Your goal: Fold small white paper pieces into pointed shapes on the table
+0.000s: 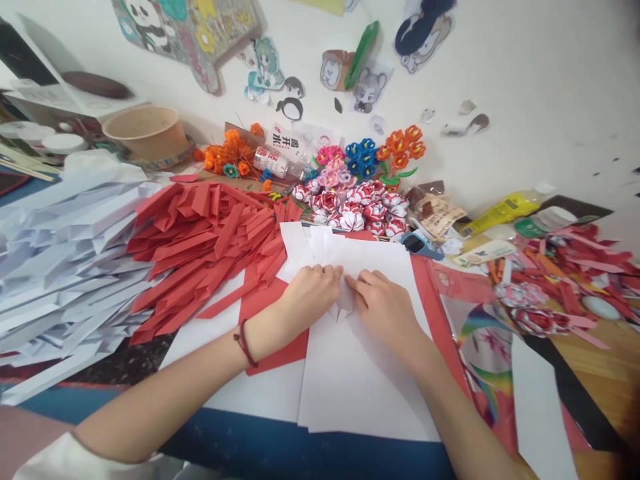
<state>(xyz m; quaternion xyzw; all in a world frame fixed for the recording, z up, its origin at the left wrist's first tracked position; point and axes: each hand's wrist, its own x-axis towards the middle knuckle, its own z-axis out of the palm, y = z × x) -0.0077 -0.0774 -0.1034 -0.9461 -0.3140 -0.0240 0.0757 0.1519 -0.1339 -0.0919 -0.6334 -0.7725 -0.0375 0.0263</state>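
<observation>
A small folded piece of white paper stands between my two hands, over a stack of white sheets. My left hand, with a dark red cord on its wrist, has its fingers curled down on the left side of the piece. From the right, my right hand pinches at the same piece, index finger toward it and the other fingers bent. Both thumbs are mostly hidden. Just beyond the hands lie other creased white paper pieces. Red sheets show under the white ones.
Piles of folded white strips and red strips spread out on the left. Red-and-white paper flowers sit at the back by the wall. A smartwatch, a yellow bottle and red scraps are to the right.
</observation>
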